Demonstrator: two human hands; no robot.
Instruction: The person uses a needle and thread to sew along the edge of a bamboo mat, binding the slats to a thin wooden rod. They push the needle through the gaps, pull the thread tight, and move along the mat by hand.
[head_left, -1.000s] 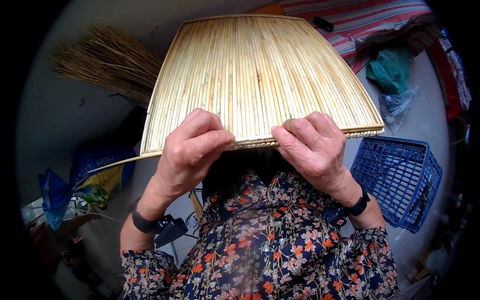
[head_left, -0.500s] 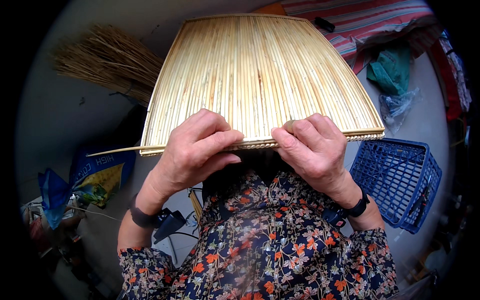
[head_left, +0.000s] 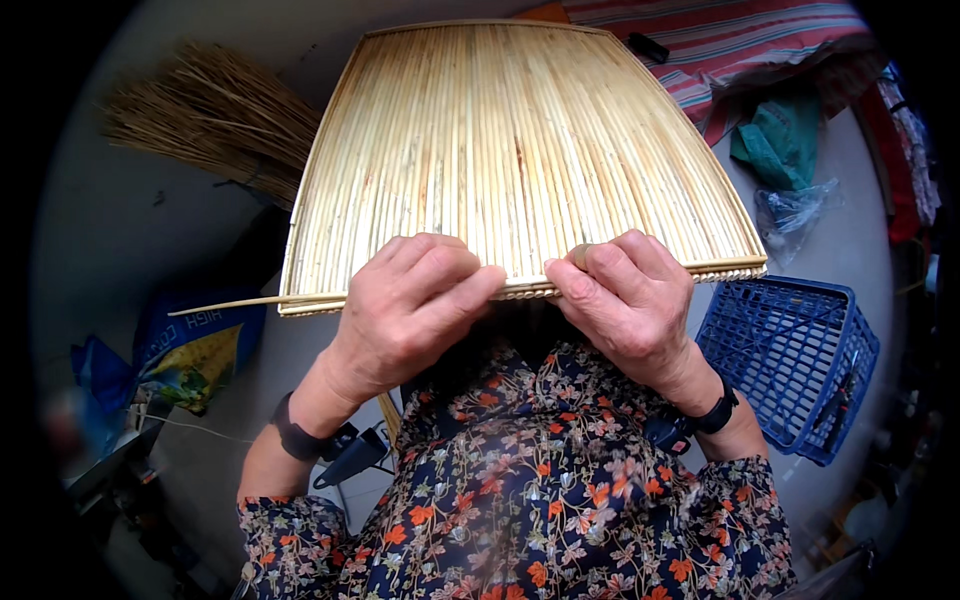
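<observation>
A pale panel of straight reed stalks (head_left: 515,140) lies tilted before me, bordered by thin strips, with its near edge at chest height. My left hand (head_left: 410,310) is closed on that edge left of its middle, thumb and forefinger pressing on the border strip. Just to its right, my right hand (head_left: 625,305) also grips the edge, fingers curled over the top and thumb against the rim. A thin cane (head_left: 225,304) sticks out past the panel's left corner. Both hands' undersides are hidden.
A bundle of dry straw (head_left: 210,115) leans at upper left, above a blue printed bag (head_left: 195,360). At right are a blue plastic crate (head_left: 785,355), a green bag (head_left: 775,140) and clear plastic (head_left: 800,210). Striped cloth (head_left: 740,40) lies behind. My floral top fills the bottom.
My left hand has slid right along the near edge, toward my right hand, which stays nearly in place. The loose cane's outer end has risen from its position a second ago.
</observation>
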